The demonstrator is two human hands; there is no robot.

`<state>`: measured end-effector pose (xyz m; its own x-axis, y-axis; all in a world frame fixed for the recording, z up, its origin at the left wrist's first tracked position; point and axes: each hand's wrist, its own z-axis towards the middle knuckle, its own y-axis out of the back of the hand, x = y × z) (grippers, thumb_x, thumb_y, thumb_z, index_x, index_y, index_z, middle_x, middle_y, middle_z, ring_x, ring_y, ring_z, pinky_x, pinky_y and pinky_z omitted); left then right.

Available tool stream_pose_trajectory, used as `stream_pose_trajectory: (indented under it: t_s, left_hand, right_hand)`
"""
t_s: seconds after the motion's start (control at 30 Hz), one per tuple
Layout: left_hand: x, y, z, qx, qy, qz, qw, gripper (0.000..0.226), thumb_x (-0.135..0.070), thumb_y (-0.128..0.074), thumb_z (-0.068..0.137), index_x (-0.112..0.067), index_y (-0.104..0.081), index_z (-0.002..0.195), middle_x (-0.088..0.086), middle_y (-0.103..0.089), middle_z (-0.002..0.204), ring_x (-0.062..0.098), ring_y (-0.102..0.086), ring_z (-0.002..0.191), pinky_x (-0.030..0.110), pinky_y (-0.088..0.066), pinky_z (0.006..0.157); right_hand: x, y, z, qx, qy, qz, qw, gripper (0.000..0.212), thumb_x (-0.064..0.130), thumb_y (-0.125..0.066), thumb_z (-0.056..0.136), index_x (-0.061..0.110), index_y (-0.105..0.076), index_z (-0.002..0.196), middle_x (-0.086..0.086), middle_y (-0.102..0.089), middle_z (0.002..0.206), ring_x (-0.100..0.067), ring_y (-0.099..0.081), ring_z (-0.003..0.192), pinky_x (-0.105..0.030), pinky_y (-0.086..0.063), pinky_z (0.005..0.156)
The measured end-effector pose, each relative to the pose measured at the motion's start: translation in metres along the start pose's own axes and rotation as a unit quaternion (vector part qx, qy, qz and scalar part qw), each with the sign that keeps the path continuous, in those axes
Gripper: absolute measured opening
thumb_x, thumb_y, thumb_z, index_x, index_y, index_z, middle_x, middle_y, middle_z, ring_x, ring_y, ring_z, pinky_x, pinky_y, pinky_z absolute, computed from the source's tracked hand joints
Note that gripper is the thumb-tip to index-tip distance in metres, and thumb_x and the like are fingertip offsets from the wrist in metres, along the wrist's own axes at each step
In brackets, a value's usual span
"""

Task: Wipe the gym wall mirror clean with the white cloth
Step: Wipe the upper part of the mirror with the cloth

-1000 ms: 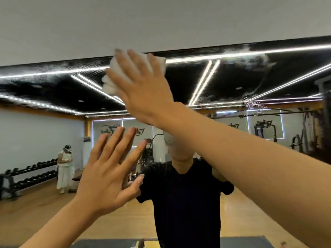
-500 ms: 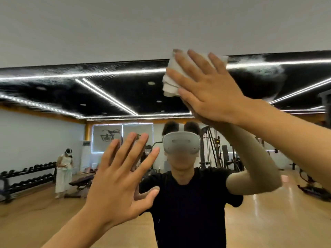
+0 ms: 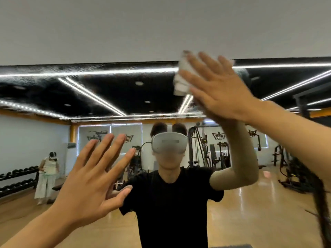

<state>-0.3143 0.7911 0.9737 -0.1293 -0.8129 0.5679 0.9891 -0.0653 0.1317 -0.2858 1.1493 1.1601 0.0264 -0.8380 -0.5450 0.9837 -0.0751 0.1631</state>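
- At the far left, the mirror reflects a rack of dumbbells. Just beside it, a person in white stands on the wooden floor.
- The left hand is raised low and left of centre with its palm toward the glass. All its fingers are straight and fanned apart, the thumb points right, and it holds nothing. Its reflection shows just behind the thumb and fingers. I cannot tell whether the palm touches the glass.
- In the middle, the mirror shows the wearer's own reflection, with a grey headset over the face and a black T-shirt. The reflected arm bends up to meet the real one.
- The cloth is white and bunched into folds. It lies against the mirror right of centre, at the top edge where the glass meets the plain grey wall above. It pokes out to the left of the fingers and a little above them.
- The right hand lies flat over the cloth with its fingers straight and spread. It presses the cloth on the glass rather than clutching it. Its forearm runs down to the right edge.
- Under and right of that arm, reflected machines stand at the back of the gym. White strip lights cross a black ceiling above them.
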Motion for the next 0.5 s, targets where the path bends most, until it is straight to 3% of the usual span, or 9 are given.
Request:
stream_pose_trajectory:
  t_s: [0.13,0.27,0.37,0.5]
  left_hand:
    - [-0.003,-0.003,0.003,-0.011,0.012,-0.018,1.000,0.089,-0.061,-0.045,0.091,-0.019,-0.025,0.167,0.016,-0.014,0.176,0.038,-0.014,0.162,0.059,-0.009,0.129]
    - [-0.006,-0.003,0.004,-0.017,0.015,-0.010,1.000,0.084,-0.060,-0.043,0.094,-0.020,-0.027,0.167,0.015,-0.014,0.176,0.037,-0.014,0.162,0.062,-0.013,0.128]
    - [-0.007,-0.003,0.001,-0.012,0.023,-0.013,1.000,0.083,-0.060,-0.041,0.096,-0.020,-0.027,0.167,0.014,-0.014,0.176,0.036,-0.014,0.163,0.062,-0.014,0.128]
    - [-0.008,-0.003,-0.001,-0.006,0.024,-0.013,1.000,0.083,-0.062,-0.039,0.098,-0.019,-0.028,0.167,0.014,-0.014,0.176,0.037,-0.014,0.163,0.066,-0.018,0.126]
  right_hand:
    - [-0.046,0.005,-0.050,0.009,-0.115,-0.006,0.993,0.061,0.054,-0.009,0.109,0.037,-0.008,0.168,0.000,0.003,0.177,-0.030,-0.001,0.163,-0.060,-0.005,0.129]
    - [-0.007,0.000,-0.043,-0.033,-0.187,0.000,0.982,0.063,0.052,-0.012,0.108,0.031,-0.014,0.168,-0.008,-0.003,0.177,-0.036,-0.006,0.161,-0.064,-0.009,0.127]
    - [0.054,-0.005,-0.056,-0.039,-0.127,-0.013,0.991,0.063,0.049,-0.022,0.107,0.026,-0.020,0.166,-0.015,-0.006,0.175,-0.041,-0.012,0.159,-0.064,-0.016,0.125]
    - [0.101,-0.021,-0.109,0.015,0.071,0.006,0.997,0.058,0.046,-0.025,0.111,0.032,-0.020,0.167,-0.009,-0.006,0.176,-0.034,-0.007,0.162,-0.063,-0.009,0.127]
